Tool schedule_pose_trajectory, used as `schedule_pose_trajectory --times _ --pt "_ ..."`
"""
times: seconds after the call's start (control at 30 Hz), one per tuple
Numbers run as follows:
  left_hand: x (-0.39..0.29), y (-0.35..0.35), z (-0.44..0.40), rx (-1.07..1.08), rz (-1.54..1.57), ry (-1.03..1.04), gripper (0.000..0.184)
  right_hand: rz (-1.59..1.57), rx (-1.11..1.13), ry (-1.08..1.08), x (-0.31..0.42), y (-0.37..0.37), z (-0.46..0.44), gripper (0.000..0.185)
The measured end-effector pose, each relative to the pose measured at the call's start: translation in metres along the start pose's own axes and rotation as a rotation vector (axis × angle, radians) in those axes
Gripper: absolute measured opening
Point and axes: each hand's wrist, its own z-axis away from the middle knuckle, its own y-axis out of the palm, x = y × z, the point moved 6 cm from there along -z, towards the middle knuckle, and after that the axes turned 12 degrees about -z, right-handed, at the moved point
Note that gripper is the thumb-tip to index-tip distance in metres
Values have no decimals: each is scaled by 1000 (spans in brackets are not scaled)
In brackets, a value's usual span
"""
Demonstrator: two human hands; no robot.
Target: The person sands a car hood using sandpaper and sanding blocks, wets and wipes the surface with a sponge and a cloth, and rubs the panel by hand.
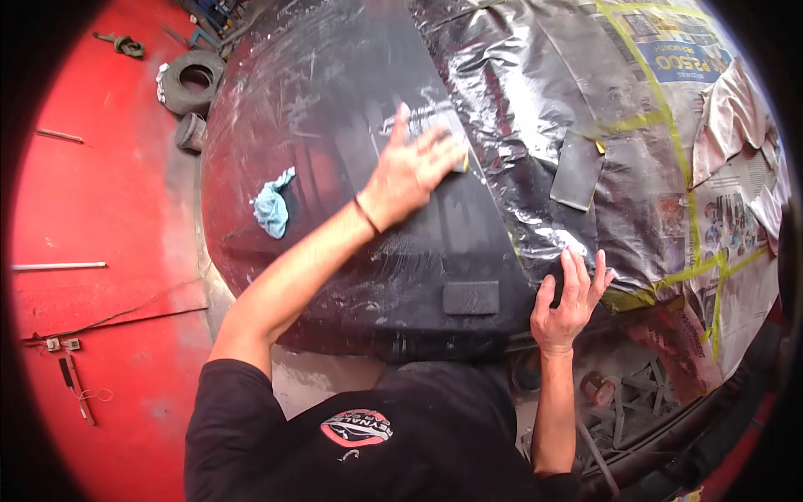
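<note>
Left grip (405,177) spreads over a grey pad (457,128). Right grip (562,316), also spread, is nearer the block (470,299) lying crosswise to its left.

Place: car-body workshop — dark car panel (360,67), taped newspaper (726,224) — tyre (176,88)

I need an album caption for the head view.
Left hand over a grey pad, right hand by the plastic, blue cloth on the black panel.
</note>
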Motion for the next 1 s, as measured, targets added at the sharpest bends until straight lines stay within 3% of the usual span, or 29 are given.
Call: schedule_pose_trajectory --times 0.1,0.27,0.43,0.5,0.67,0.7,0.77,0.87,1.0 --pt "56 7 -27 137 -79 -174 48 6 6 -15 1 1 0 52" --pt "117 -19 -4 -203 126 -461 44 32 4 -23 1 3 3 53" --pt "153 -41 72 -128 154 -606 46 44 38 -40 2 8 3 52" --pt "151 -46 96 -226 157 -592 47 54 44 -48 3 9 2 53" --pt "104 -47 113 -107 115 -506 51 74 53 -64 3 12 3 55" --pt "90 -45 113 -117 96 -477 54 77 50 -65 3 12 3 55" --pt "58 -47 103 58 91 -396 54 80 45 -58 3 12 4 55" --pt "-15 -34 113 -33 226 -261 51 72 39 -54 2 12 4 54" --pt "1 -47 106 6 150 -248 56 86 29 -62 3 11 2 54"
